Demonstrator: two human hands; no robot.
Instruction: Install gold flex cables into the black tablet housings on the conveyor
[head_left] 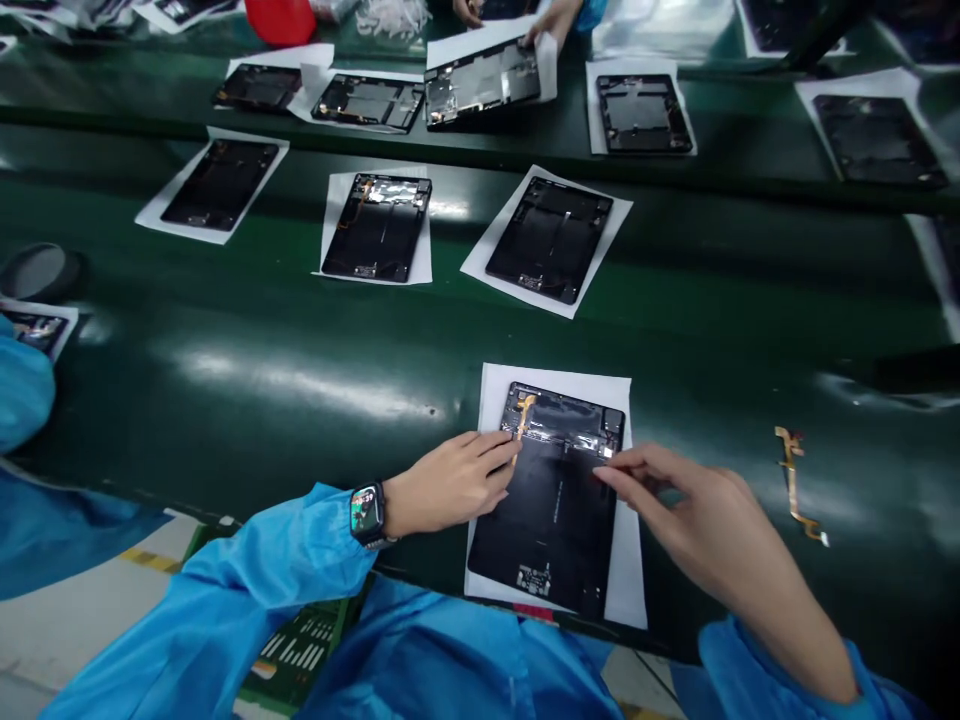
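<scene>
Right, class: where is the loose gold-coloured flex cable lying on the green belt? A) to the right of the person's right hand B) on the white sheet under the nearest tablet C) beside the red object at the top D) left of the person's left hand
A: the loose flex cable lies on the bare green belt, to the right of the right hand.

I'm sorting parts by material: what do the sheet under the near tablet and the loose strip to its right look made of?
Sheet: apparently plain matte white paper, thin and flat. Loose strip: probably a flexible printed cable, amber-gold film with bends and small tabs; exact material unclear.
</scene>
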